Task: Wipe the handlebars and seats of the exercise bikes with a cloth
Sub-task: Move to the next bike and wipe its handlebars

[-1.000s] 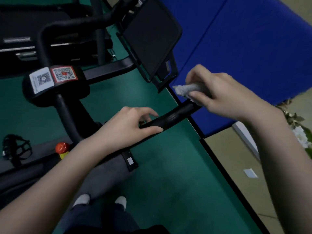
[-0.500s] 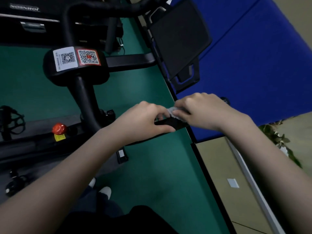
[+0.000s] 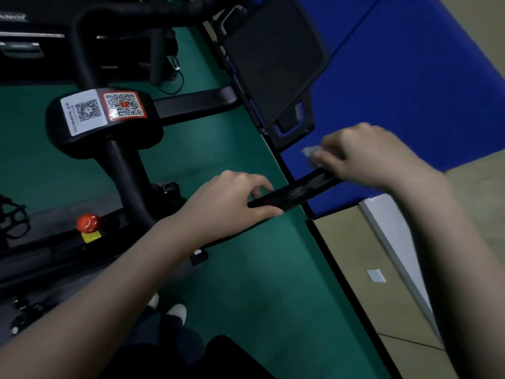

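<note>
A black handlebar grip [image 3: 296, 190] of the exercise bike runs diagonally across the middle of the head view. My left hand [image 3: 232, 201] grips its near end, thumb under and fingers curled over the bar. My right hand [image 3: 366, 157] holds a small pale cloth [image 3: 310, 152] wrapped against the far end of the same bar; only a corner of the cloth shows past my fingers. The bike's stem hub [image 3: 103, 119] carries two QR stickers at the upper left.
A black console screen [image 3: 273, 58] stands above the bar. A red knob [image 3: 88, 222] sits on the frame at left, with a pedal [image 3: 12, 220] at the far left edge. Green floor [image 3: 259, 283] lies below, blue mats [image 3: 410, 91] at right, beige floor beyond.
My right hand slid the cloth down the bar until it met my left hand, then back out toward the far end. My left hand kept its grip.
</note>
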Demonstrator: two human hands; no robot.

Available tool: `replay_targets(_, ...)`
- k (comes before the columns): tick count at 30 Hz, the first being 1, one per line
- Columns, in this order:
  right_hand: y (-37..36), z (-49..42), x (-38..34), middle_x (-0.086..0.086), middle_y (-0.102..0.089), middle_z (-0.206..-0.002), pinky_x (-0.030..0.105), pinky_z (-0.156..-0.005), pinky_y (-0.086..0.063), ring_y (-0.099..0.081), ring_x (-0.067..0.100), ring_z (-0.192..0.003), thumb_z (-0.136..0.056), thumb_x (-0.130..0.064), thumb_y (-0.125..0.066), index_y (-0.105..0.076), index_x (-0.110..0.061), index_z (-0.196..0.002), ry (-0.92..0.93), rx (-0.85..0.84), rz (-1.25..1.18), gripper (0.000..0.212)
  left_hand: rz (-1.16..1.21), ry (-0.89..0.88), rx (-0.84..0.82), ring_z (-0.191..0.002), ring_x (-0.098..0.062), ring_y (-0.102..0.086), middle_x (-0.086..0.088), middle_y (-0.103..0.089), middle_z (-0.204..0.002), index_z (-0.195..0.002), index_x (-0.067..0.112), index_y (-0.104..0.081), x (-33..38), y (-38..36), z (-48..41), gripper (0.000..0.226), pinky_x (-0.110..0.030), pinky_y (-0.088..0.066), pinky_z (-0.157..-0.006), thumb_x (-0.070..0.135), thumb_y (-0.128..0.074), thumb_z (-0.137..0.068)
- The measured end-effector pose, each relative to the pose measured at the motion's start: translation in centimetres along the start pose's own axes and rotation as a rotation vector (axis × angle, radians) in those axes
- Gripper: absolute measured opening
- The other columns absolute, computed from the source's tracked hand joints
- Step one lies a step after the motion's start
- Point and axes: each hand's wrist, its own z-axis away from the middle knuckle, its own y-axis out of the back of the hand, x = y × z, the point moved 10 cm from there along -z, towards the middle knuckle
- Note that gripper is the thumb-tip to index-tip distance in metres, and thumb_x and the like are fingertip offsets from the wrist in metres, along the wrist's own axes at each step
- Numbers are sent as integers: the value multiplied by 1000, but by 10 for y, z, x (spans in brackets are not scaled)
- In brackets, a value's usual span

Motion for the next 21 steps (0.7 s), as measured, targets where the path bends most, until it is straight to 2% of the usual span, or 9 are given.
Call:
replay_targets(2, 4, 7, 17, 3, -55, -62, 34, -54, -39, -53, 24, -62, -89, -51, -40, -56, -20, -71, -64, 58, -141, 40, -13, -7, 6, -90, -8, -56, 19, -59, -98, -118, 35, -58, 3, 0, -2, 50, -37, -51, -83, 65, -54, -79)
replay_targets(4, 2, 16, 24, 0, -53, -61, 31, -54, -38, -52, 19, -61, -94, -41, -47, -57, -19, -72, -107, 154, -282, 33, -22, -13, 15, -91, -7, -52, 19, -59, -104, -123, 35, -54, 8, 0, -6, 55, -37, -50, -86, 67, -50, -78)
replay_targets(7, -1, 34, 41, -8, -46, -51, 17, -48, -34, -45, 5, -50, -97, -35, -50, -54, -22, -67, -286, 392, -628, 32, -38, -30, 10, -93, -6, -50, 17, -57, -111, -130, 35, -48, 16, -3, -13, 57, -37, -49, -88, 64, -51, -82)
replay_targets(9, -9, 49, 55, -16, -45, -47, 12, -49, -32, -42, -1, -48, -97, -33, -49, -49, -28, -62, -434, 566, -863, 36, -51, -42, -2, -96, -8, -52, 15, -57, -114, -133, 34, -46, 22, -7, -16, 56, -38, -49, -89, 59, -54, -83)
replay_targets(11, -23, 62, 60, -19, -41, -48, 15, -55, -31, -37, -3, -51, -99, -32, -47, -42, -30, -59, -559, 708, -1031, 40, -64, -53, -7, -99, -11, -55, 14, -57, -114, -132, 34, -47, 25, -10, -17, 52, -39, -50, -89, 55, -56, -85)
replay_targets(13, -34, 73, 58, -18, -37, -51, 22, -58, -28, -33, -2, -54, -100, -32, -45, -39, -31, -60, -647, 824, -1128, 40, -81, -62, 10, -100, -13, -57, 13, -58, -114, -130, 35, -50, 27, -10, -18, 47, -40, -50, -88, 50, -57, -87)
replay_targets(15, -41, 82, 54, -16, -32, -52, 23, -57, -26, -29, 1, -54, -100, -32, -43, -37, -31, -61, -705, 917, -1176, 40, -96, -62, 25, -101, -15, -58, 12, -59, -114, -129, 34, -51, 28, -9, -19, 45, -40, -50, -88, 48, -58, -87)
replay_targets(18, -50, 93, 49, -15, -31, -54, 18, -53, -26, -28, 1, -53, -101, -30, -42, -38, -28, -63, -767, 996, -1189, 39, -99, -67, 35, -99, -17, -59, 11, -60, -111, -127, 33, -53, 29, -9, -19, 44, -40, -51, -86, 46, -60, -86)
replay_targets(21, -56, 101, 44, -18, -39, -51, 12, -53, -29, -34, -2, -52, -101, -26, -44, -42, -31, -64, -795, 1021, -1195, 37, -114, -86, 38, -98, -14, -58, 12, -57, -110, -126, 32, -54, 33, -7, -18, 43, -39, -51, -85, 50, -56, -87)
